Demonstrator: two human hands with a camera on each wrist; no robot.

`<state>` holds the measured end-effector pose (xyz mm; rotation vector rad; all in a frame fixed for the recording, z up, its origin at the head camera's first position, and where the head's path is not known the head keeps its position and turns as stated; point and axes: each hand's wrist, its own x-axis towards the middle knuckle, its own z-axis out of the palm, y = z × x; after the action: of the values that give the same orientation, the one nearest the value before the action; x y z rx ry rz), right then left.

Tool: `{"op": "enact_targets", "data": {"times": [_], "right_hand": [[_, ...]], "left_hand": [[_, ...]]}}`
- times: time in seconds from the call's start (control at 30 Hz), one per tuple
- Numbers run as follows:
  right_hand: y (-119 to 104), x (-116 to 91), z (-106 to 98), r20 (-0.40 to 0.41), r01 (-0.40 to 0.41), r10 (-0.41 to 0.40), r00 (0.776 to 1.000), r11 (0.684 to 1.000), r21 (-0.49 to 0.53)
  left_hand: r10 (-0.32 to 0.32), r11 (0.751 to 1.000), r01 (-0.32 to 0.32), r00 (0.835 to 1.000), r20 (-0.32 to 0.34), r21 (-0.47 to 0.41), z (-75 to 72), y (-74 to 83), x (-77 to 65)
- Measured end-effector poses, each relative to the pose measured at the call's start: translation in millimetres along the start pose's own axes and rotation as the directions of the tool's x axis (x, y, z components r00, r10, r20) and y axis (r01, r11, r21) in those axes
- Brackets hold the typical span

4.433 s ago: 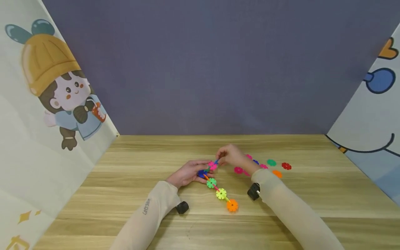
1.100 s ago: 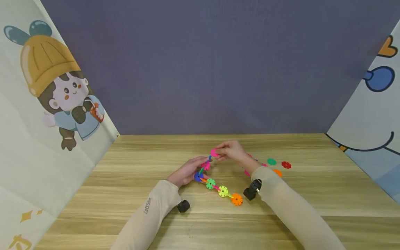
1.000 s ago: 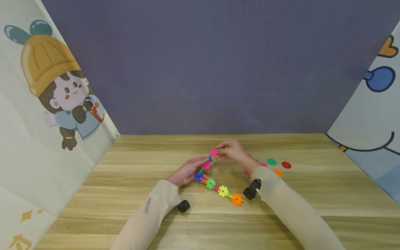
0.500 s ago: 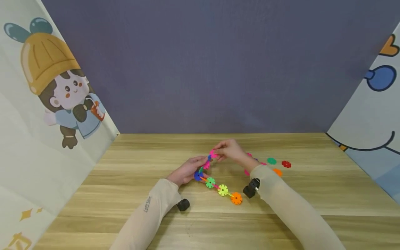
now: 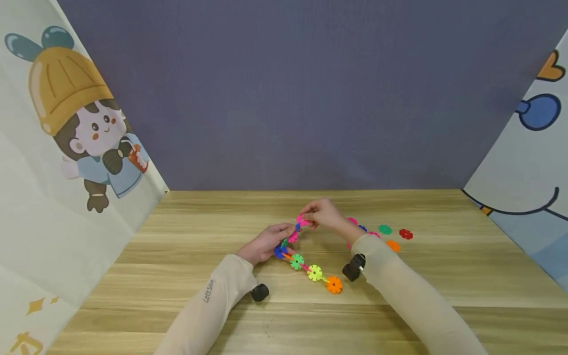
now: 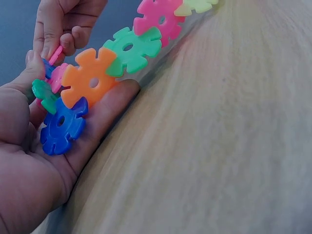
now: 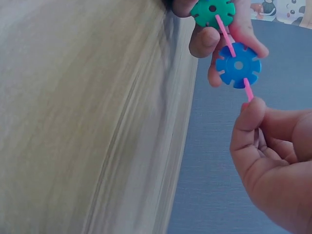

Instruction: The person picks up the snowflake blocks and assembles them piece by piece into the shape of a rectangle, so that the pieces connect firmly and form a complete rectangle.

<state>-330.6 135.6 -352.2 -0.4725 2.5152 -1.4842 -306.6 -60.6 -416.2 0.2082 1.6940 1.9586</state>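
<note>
A chain of interlocking snowflake discs, slotted and brightly coloured, runs from my hands towards the table's front. It ends there in an orange disc [image 5: 334, 284]. My left hand [image 5: 266, 244] holds the chain's far part between thumb and fingers, with a blue disc [image 6: 62, 126] over the palm. My right hand [image 5: 325, 214] pinches a pink disc [image 7: 248, 90] at the chain's far end. That disc meets the rim of a lighter blue disc [image 7: 238, 65]; its far edge is hidden by my fingertips. A green disc [image 7: 213, 12] sits further along.
Loose discs lie right of my right hand, among them a green disc [image 5: 385, 230], a red disc [image 5: 406, 234] and an orange disc [image 5: 392, 245]. My right forearm partly covers several pink and blue ones. A dark panel [image 5: 310, 98] stands behind the wooden table [image 5: 199, 296].
Earlier my right hand was at the blue disc at the chain's end; now it pinches a pink disc there. Over the last second that disc shifted slightly down and left. My left hand hardly moved.
</note>
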Motion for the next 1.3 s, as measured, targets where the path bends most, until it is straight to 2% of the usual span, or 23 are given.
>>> {"op": "enact_targets", "data": {"times": [0.43, 0.7, 0.93, 1.1, 1.17, 1.3], "right_hand": [[-4.4, -4.2, 2.6, 0.001, 0.036, -0.036, 0.999, 0.996, -0.077], [-8.7, -6.4, 0.8, 0.035, 0.046, -0.045, 0.998, 0.998, -0.045], [1.5, -6.4, -11.6, 0.109, 0.074, -0.072, 0.991, 0.997, -0.022], [6.5, -7.9, -16.0, 0.12, 0.103, -0.101, 0.988, 0.995, -0.006], [8.1, -8.0, -18.7, 0.113, 0.12, -0.119, 0.986, 0.993, 0.002], [15.9, -10.8, -30.0, 0.081, 0.117, -0.119, 0.99, 0.993, 0.032]], "left_hand": [[0.012, 1.0, -0.012, 1.0, 0.018, 0.022, -1.7, -3.3, 0.1], [0.017, 1.0, -0.018, 0.999, 0.039, 0.017, -1.1, -3.8, -0.5], [-0.029, 0.999, 0.026, 0.997, 0.073, 0.039, -0.9, 3.5, -0.6], [-0.043, 0.999, 0.041, 0.995, 0.093, 0.023, -0.3, 6.3, -0.1], [-0.036, 0.999, 0.035, 0.996, 0.084, 0.014, 1.2, 6.9, 0.7], [-0.006, 1.0, 0.006, 1.0, 0.024, -0.011, 4.3, 5.5, 1.1]]}}
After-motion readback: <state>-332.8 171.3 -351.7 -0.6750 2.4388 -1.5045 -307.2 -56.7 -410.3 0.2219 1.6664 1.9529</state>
